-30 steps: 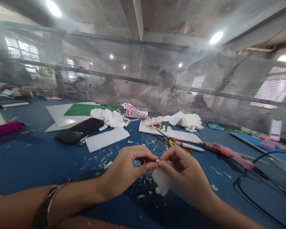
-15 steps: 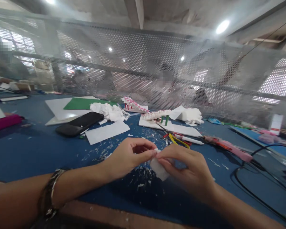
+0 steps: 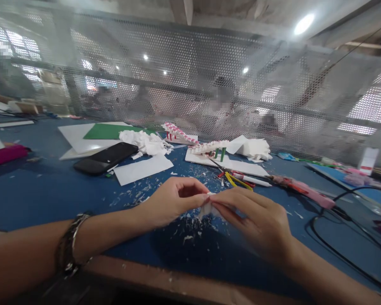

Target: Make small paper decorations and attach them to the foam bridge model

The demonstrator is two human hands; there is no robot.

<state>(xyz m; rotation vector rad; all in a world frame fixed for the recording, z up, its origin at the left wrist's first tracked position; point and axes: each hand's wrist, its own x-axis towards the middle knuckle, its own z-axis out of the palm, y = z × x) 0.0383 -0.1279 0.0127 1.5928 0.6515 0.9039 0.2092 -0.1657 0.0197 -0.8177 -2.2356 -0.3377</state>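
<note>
Between my two hands, just above the blue table, is a small piece of thin white paper [image 3: 205, 208]. My left hand [image 3: 174, 202] pinches its upper edge between thumb and fingers. From the other side, my right hand [image 3: 254, 214] pinches the same paper, its fingertips touching the left ones. Most of the paper is hidden behind the fingers. Small white scraps [image 3: 190, 231] are scattered on the table below. Beyond the hands lie a flat white paper strip [image 3: 144, 169] and scissors with yellow and red handles [image 3: 236, 180].
A black phone [image 3: 106, 159], crumpled white paper [image 3: 147, 142] and a green sheet [image 3: 106, 131] are at the left. White stepped models [image 3: 209, 148] stand ahead. A pink-wrapped soldering-iron-like tool [image 3: 305, 192] with a black cable [image 3: 314, 233] lies right. A perforated metal screen [image 3: 184, 93] rises behind.
The white paper hung down below my right fingers and now shows only as a small, gathered bit between the hands. My right hand's fingers have drawn in closer to it.
</note>
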